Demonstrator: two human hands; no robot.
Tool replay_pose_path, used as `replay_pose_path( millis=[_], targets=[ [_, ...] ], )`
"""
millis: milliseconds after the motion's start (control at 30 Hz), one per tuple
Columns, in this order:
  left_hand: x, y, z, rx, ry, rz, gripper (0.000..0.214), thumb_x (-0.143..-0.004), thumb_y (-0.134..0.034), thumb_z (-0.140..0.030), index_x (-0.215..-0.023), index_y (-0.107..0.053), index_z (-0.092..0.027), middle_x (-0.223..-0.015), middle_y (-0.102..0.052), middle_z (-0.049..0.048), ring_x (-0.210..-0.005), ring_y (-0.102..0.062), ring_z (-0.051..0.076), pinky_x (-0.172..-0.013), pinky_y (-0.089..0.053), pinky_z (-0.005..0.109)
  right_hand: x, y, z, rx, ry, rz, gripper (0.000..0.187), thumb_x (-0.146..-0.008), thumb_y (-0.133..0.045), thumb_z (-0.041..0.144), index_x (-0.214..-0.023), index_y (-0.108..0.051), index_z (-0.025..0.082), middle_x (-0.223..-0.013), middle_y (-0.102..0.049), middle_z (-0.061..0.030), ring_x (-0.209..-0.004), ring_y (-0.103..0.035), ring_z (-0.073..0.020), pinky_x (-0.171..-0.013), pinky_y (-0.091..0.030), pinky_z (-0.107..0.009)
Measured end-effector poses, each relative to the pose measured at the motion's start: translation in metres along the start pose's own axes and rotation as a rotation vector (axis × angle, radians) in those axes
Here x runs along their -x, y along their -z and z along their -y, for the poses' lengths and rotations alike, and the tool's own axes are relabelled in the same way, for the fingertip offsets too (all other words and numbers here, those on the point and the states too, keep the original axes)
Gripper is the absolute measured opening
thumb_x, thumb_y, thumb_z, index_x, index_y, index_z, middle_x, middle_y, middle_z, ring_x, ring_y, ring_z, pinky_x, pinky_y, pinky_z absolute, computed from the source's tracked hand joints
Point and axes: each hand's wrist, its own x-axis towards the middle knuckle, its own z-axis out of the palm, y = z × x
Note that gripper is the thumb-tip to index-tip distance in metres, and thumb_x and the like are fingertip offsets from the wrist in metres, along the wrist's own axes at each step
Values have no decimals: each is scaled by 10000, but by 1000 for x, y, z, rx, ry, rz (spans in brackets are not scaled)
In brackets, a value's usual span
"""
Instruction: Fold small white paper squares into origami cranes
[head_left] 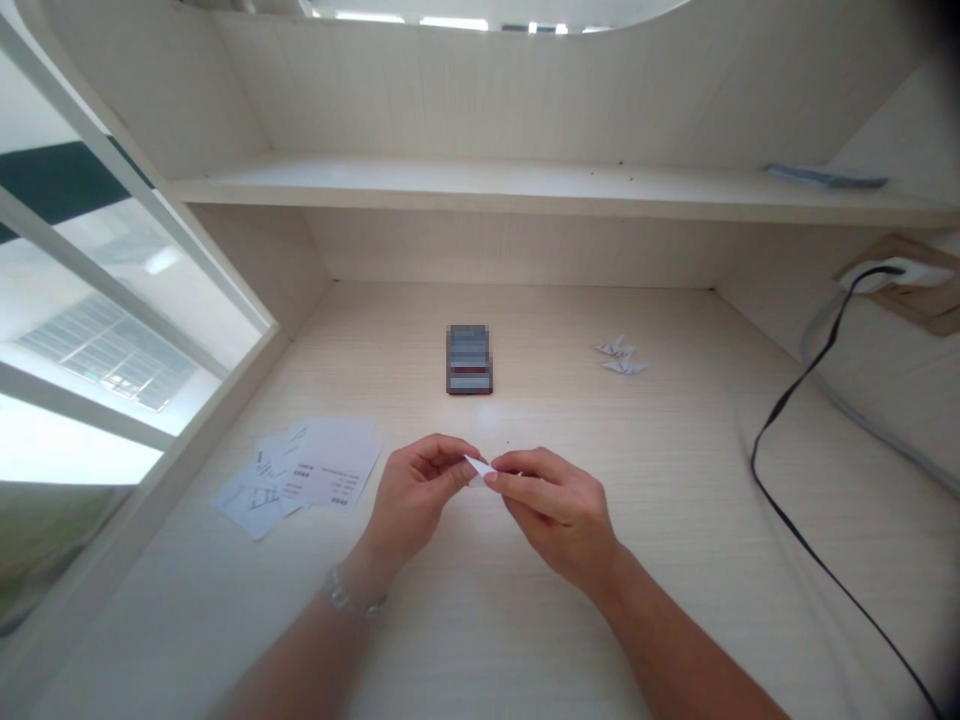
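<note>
My left hand (pixel 412 495) and right hand (pixel 559 525) are close together above the middle of the desk (pixel 660 420), near its front edge, and both are pinching a small white paper piece (pixel 478 468). The paper is a narrow, pointed fold, held up just off the desk between my left fingertips (pixel 469 450) and right fingertips (pixel 499 480). My hands are almost touching each other, with only the paper between them, and most of it is hidden by my fingers. A thin metal bracelet (pixel 352 597) sits around my left wrist.

Just beside my left hand, toward the desk's left edge, lie loose printed paper sheets (pixel 300 475), overlapping one another and marked with dark diagrams and text. Ahead of my hands, toward the back of the desk, a dark rectangular object (pixel 469 360) lies flat, too blurred to identify. To its right, near the back edge, are two small folded paper pieces (pixel 619 358), one just in front of the other.

A black cable (pixel 780 470) runs down the right side of the desk from a white plug (pixel 892 272) in the wall, with a grey cable (pixel 825 380) beside it. A window (pixel 112 300) runs along the left edge, and a shelf (pixel 525 190) spans above the back edge, with a flat bluish item (pixel 825 177) lying at its right end.
</note>
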Motion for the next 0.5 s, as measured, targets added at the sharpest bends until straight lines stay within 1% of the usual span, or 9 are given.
replay_pose_path(
  millis=[33, 100, 133, 167, 233, 300, 400, 467, 500],
  targets=[
    [0, 0, 0, -3, -3, -2, 95, -682, -682, -171, -769, -661, -140, -743, -668, 41, -690, -598, 132, -651, -476, 236, -1, -1, 1, -35, -38, -8, 293, -784, -553, 120, -967, -685, 305, -938, -663, -48, -837, -604, -172, -711, -509, -311],
    [0, 1, 1, -16, 2, -13, 115, -674, -692, -176, -780, -662, -142, -723, -657, 31, -670, -583, 120, -627, -466, 219, -3, -5, 1, -156, -189, -50, 204, -771, -580, 166, -893, -704, 272, -890, -667, -48, -800, -609, -177, -705, -510, -320],
    [0, 1, 1, -19, 13, -13, 126, -676, -692, -186, -791, -664, -142, -719, -653, 30, -660, -577, 117, -617, -464, 217, -4, -7, 0, -243, -323, -92, 158, -761, -599, 197, -869, -701, 251, -848, -666, -46, -758, -609, -174, -675, -513, -315],
    [0, 1, 1, -11, 27, -4, 135, -692, -679, -207, -809, -666, -141, -720, -652, 34, -657, -577, 120, -616, -467, 224, -5, -9, -1, -357, -468, -147, 143, -743, -623, 235, -870, -691, 233, -779, -657, -36, -675, -600, -159, -594, -509, -292],
    [0, 1, 0, 23, 50, 33, 180, -744, -625, -259, -868, -667, -137, -741, -654, 51, -664, -587, 137, -637, -483, 260, -7, -11, -3, -648, -707, -139, 210, -681, -682, 274, -875, -666, 197, -654, -616, -7, -580, -575, -136, -498, -479, -249],
    [1, -1, -1, 23, 30, 55, 235, -764, -597, -271, -956, -654, -147, -823, -661, 73, -728, -604, 162, -682, -493, 292, -9, -10, -6, -888, -878, -116, 346, -649, -712, 267, -972, -618, 189, -698, -614, -7, -611, -590, -131, -513, -468, -228],
    [2, -1, -2, -47, -61, 66, 207, -718, -647, -213, -918, -664, -165, -975, -640, 87, -903, -589, 191, -777, -476, 287, -9, -7, -6, -1085, -1000, -17, 404, -625, -733, 236, -998, -586, 183, -735, -621, -14, -612, -585, -112, -515, -440, -199],
    [1, -1, -2, -57, -66, 80, 104, -710, -652, -200, -804, -664, -157, -1011, -629, 87, -946, -579, 194, -800, -467, 283, -9, -6, -5, -1092, -1013, 56, 361, -634, -727, 234, -965, -589, 184, -719, -623, -8, -573, -566, -92, -504, -421, -187],
    [0, -1, -2, -58, -43, 73, 73, -711, -651, -205, -761, -654, -151, -980, -637, 81, -909, -589, 183, -780, -471, 276, -10, -5, -5, -1056, -1007, 74, 323, -647, -719, 245, -939, -595, 181, -712, -621, -7, -564, -562, -88, -503, -417, -185]
  ],
)
